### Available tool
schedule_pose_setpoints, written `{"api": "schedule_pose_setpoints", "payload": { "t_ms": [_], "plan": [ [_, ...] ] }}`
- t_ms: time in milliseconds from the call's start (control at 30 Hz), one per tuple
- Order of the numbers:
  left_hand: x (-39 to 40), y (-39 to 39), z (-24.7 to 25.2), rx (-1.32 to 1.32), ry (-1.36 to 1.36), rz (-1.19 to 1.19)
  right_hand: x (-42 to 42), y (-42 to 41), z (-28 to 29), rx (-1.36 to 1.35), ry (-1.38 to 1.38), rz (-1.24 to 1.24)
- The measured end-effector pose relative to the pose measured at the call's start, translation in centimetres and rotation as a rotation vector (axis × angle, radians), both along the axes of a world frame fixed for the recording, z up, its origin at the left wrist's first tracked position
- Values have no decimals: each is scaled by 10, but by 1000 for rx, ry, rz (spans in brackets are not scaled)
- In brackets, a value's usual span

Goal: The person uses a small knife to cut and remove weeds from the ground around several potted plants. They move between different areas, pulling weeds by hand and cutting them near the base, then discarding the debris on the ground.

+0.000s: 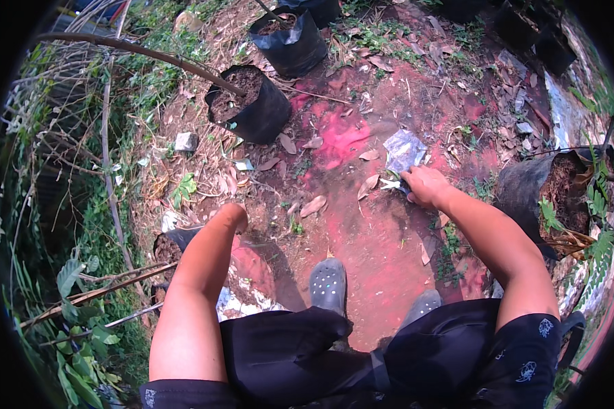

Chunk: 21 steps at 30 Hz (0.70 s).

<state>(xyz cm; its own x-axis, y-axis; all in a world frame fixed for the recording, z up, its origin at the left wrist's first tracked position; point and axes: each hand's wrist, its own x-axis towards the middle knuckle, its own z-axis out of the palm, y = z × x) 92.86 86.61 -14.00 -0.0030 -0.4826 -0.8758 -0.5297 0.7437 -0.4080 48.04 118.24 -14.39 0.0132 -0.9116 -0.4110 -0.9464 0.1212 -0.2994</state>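
My right hand (425, 187) reaches down near the ground on the right of the path, its fingers closed on the lower end of a crumpled, clear plastic wrapper (404, 149). A small white scrap (390, 183) shows beside its fingertips. On the left, my left hand (234, 217) is bent down at the wrist over the soil, and its fingers are hidden from view. Close by it lies a black plastic grow bag (183, 236) of soil, partly covered by my forearm.
Black grow bags with soil stand ahead (263, 115) and farther back (294, 48). Another grow bag (524, 197) leans on its side at the right. Dry branches (107, 153) and weeds crowd the left. A grey stone (185, 141) and dry leaves (313, 206) lie on the reddish ground.
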Motion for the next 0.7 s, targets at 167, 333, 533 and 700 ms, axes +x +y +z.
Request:
{"api": "schedule_pose_setpoints", "payload": {
  "t_ms": [167,333,533,700],
  "plan": [
    [-112,57,63,-237,397,-31,-8,4,4,33,18,16],
    [-236,105,50,41,765,-335,-59,-3,32,-28,79,-341],
    [-348,221,21,306,944,-784,-91,28,51,81,205,-637],
    [-368,282,-22,629,1129,-1293,-40,116,61,204,188,-682]
  ]
}}
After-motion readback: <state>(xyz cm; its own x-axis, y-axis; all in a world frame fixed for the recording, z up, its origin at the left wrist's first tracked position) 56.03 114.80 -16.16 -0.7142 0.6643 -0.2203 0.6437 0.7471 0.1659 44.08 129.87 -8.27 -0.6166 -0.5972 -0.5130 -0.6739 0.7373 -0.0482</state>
